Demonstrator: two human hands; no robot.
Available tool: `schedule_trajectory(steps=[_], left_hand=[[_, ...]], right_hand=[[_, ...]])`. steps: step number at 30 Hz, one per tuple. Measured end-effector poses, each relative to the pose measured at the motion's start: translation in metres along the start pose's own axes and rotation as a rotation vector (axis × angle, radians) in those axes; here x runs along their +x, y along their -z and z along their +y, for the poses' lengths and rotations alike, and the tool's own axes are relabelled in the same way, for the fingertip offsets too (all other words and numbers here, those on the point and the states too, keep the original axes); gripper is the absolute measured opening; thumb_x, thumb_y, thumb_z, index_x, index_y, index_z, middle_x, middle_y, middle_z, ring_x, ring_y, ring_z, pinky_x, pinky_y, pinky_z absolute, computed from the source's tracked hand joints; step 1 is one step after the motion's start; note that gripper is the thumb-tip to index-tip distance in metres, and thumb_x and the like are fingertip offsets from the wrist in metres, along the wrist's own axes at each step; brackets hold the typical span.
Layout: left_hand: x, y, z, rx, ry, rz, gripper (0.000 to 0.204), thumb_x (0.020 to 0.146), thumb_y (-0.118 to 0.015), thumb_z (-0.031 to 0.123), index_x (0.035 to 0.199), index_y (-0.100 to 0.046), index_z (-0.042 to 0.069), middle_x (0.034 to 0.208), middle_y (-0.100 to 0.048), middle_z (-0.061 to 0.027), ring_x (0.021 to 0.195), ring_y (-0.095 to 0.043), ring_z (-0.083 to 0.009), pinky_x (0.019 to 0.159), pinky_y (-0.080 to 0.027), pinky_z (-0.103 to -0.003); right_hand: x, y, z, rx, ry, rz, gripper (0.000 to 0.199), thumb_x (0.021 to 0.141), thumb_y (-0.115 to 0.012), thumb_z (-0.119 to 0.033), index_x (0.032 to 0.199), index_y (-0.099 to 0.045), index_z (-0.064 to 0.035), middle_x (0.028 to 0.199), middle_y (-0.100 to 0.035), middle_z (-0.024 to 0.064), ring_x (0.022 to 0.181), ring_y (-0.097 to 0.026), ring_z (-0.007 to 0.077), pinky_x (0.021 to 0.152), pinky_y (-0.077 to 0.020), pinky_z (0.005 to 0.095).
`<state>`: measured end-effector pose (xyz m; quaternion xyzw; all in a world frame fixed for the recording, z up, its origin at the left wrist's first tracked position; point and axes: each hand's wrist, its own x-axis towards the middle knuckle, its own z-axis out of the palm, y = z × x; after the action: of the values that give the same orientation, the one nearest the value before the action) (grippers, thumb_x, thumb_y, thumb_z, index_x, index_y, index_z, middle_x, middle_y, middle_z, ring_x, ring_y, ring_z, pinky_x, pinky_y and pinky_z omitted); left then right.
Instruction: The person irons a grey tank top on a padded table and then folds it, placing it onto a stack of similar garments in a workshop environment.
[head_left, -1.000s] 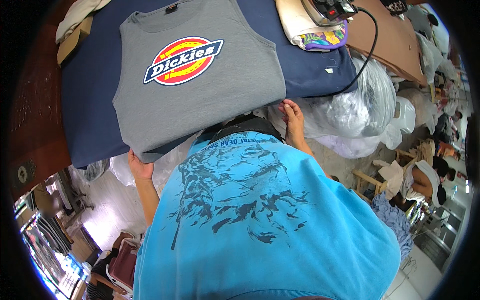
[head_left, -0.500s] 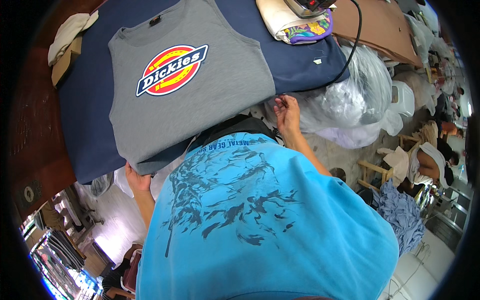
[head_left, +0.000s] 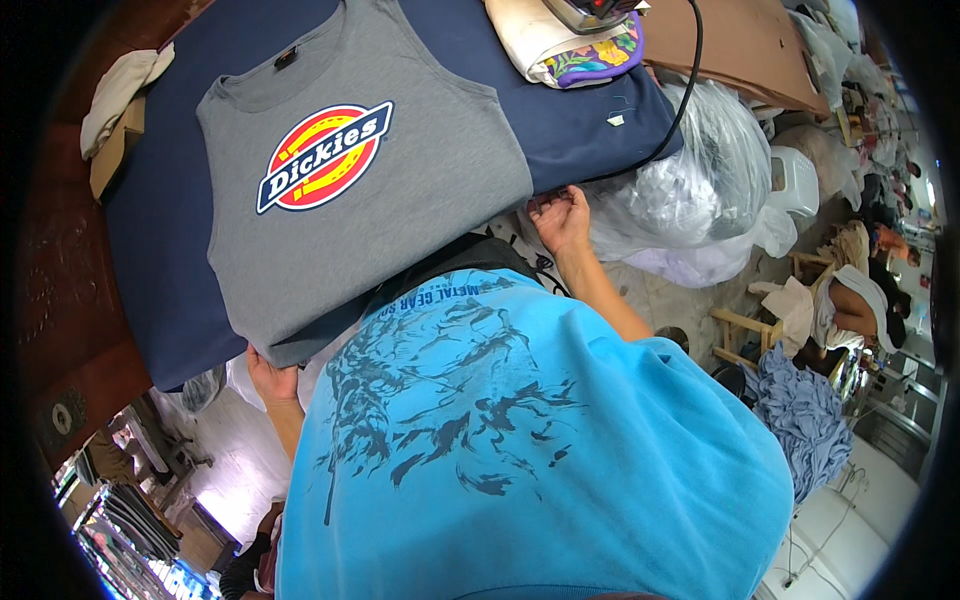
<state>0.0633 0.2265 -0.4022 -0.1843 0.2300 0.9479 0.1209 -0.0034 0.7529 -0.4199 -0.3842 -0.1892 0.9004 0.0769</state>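
A grey sleeveless tank top [head_left: 420,170] with a red, yellow and navy chest print lies spread on a navy-covered board [head_left: 150,250]. Its hem faces me and hangs over the near edge. At the hem's left corner, my left hand [head_left: 274,382] is closed on the cloth, its fingertips partly hidden beneath. By the right corner of the hem, my right hand [head_left: 563,222] has its fingers curled in against the cloth edge. Part of its grip is hidden.
An iron [head_left: 590,14] rests on a folded cream and floral pad [head_left: 590,60] at the far right, its black cord [head_left: 690,90] trailing over the board's edge. Clear plastic bags [head_left: 710,180] bulge beside the board. A box with a white cloth [head_left: 125,95] stands at left.
My right hand has come left toward the hem corner, and its fingers have curled in. The left hand stays at its corner. The whole view has shifted slightly.
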Motion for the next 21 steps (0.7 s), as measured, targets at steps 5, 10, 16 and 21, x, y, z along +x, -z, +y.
schedule_trajectory(steps=[5, 10, 16, 21], left_hand=[[-0.001, 0.004, -0.003, -0.028, -0.004, -0.017, 0.041, 0.092, -0.037, 0.029, 0.122, -0.047, 0.004, 0.127, -0.051, -0.0118, 0.119, -0.045, -0.0299, 0.101, -0.033, -0.048], [-0.006, -0.019, -0.008, -0.022, -0.007, 0.013, 0.042, 0.093, -0.035, 0.031, 0.124, -0.047, 0.006, 0.128, -0.05, -0.011, 0.12, -0.044, -0.0292, 0.1, -0.033, -0.05], [-0.015, 0.01, -0.002, 0.025, -0.051, 0.307, 0.042, 0.093, -0.033, 0.032, 0.128, -0.044, 0.01, 0.134, -0.043, -0.0095, 0.124, -0.039, -0.0282, 0.099, -0.032, -0.051], [0.021, 0.036, -0.002, 0.38, -0.054, 0.523, 0.046, 0.093, -0.036, 0.037, 0.132, -0.038, 0.012, 0.14, -0.036, -0.008, 0.128, -0.034, -0.0257, 0.1, -0.029, -0.046]], right_hand=[[-0.015, 0.012, 0.009, -0.201, -0.011, -0.088, 0.019, 0.087, -0.055, -0.03, 0.096, -0.049, -0.0142, 0.102, -0.054, 0.0041, 0.095, -0.05, 0.02, 0.09, -0.0348, 0.0364], [-0.039, 0.017, -0.011, -0.582, 0.163, -0.22, 0.024, 0.089, -0.056, -0.029, 0.099, -0.054, -0.0068, 0.101, -0.059, 0.0036, 0.086, -0.055, 0.0155, 0.081, -0.043, 0.0335], [-0.04, 0.035, -0.027, -0.734, 0.371, -0.256, 0.036, 0.089, -0.057, -0.033, 0.105, -0.056, -0.0017, 0.101, -0.061, 0.004, 0.082, -0.054, 0.0117, 0.076, -0.0425, 0.0279], [0.048, 0.069, -0.009, -1.315, 0.398, 0.013, 0.038, 0.088, -0.051, -0.032, 0.102, -0.055, 0.0028, 0.084, -0.057, 0.0117, 0.077, -0.053, 0.017, 0.068, -0.0438, 0.0313]])
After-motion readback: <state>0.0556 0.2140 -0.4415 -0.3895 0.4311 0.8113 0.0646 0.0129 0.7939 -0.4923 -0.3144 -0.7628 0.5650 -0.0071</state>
